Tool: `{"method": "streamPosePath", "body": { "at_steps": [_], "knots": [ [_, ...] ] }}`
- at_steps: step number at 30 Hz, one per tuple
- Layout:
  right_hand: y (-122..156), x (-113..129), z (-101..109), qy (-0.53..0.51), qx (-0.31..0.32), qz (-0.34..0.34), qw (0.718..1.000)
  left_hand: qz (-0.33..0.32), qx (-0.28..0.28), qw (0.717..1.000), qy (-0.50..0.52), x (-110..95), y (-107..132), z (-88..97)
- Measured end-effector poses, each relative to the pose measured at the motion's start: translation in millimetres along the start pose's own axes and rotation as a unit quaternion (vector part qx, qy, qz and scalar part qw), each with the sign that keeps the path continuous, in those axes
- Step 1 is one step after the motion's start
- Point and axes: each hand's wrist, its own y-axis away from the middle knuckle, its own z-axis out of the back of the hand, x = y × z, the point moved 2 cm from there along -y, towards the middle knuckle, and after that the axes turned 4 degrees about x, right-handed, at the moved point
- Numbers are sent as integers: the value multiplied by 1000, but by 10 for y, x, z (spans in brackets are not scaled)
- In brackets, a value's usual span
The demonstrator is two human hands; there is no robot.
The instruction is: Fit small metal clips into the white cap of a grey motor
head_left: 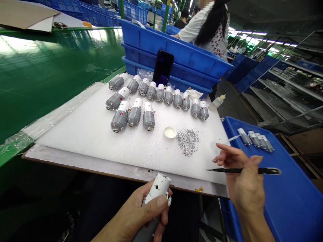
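My left hand (143, 211) grips a small grey electric motor with a white end cap (157, 188), near the front edge of the board. My right hand (242, 178) holds black pointed tweezers (267, 170) above a blue tray (285, 198), their tip aimed left at the foam sheet. Several matching motors (134, 116) stand in rows on a white foam sheet (83, 134). A small white cap (170, 132) and a pile of tiny silver parts (188, 142) lie between those rows and my right hand. Several more motors (254, 139) lie in the blue tray.
Stacked blue crates (174, 50) stand behind the foam, with a phone (163, 68) leaning against them. A squeeze bottle (217, 102) lies at the sheet's far right. A green conveyor belt (55, 74) runs left; a co-worker (209, 33) stands beyond the crates, near shelving (290, 87).
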Motion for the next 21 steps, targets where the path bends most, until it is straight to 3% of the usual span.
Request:
{"method": "streamPosePath", "body": {
  "at_steps": [5, 13, 17, 21],
  "knots": [
    [9, -37, -169, 135, 66, 32, 988, 2, -16, 1000, -14, -81, -11, -8],
    [79, -60, -64, 244, 183, -42, 951, -16, -30, 999, -22, -103, -133, -15],
    [26, -85, 13, 286, 257, -23, 923, -18, -20, 999, -17, -117, -173, -20],
    [-12, -31, 89, 279, 291, -31, 915, -34, -34, 999, -23, -146, -175, -46]
  ]
}}
